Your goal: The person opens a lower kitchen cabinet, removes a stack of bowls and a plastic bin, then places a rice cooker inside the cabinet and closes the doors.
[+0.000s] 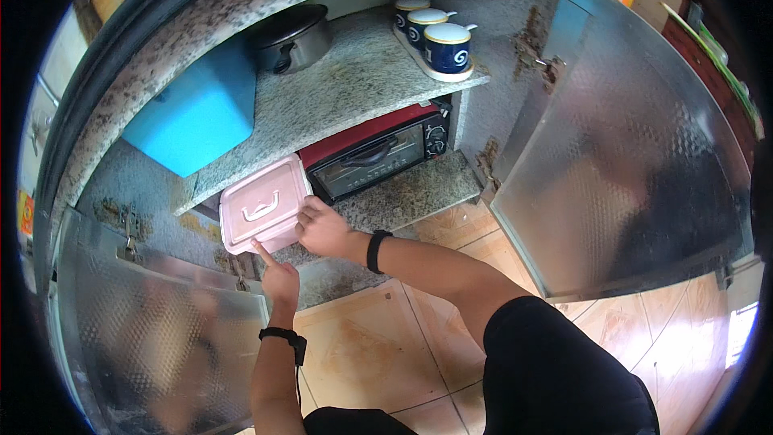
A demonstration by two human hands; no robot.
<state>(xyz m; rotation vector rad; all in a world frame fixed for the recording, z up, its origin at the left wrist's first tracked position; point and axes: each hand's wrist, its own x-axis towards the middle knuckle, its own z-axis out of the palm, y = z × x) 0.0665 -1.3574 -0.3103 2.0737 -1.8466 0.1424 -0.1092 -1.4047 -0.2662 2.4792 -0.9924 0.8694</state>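
A pink lidded plastic container (266, 196) with a white handle on its lid sits on the lower level of an open cabinet, left of a toaster oven (371, 160). My right hand (326, 229) has its fingers curled at the container's right edge. At the near edge of the lid is my left hand (279, 278), its index finger extended and touching the rim. The left hand's other fingers are bent and partly hidden, so any hold by them cannot be told.
On the stone shelf (362, 54) above stand a blue plastic bin (196, 112), a lidded metal pot (296, 42) and three dark blue lidded jars (447, 51) on a tray. Metal cabinet doors, the left (163, 338) and the right (628, 181), stand open over the tiled floor (374, 350).
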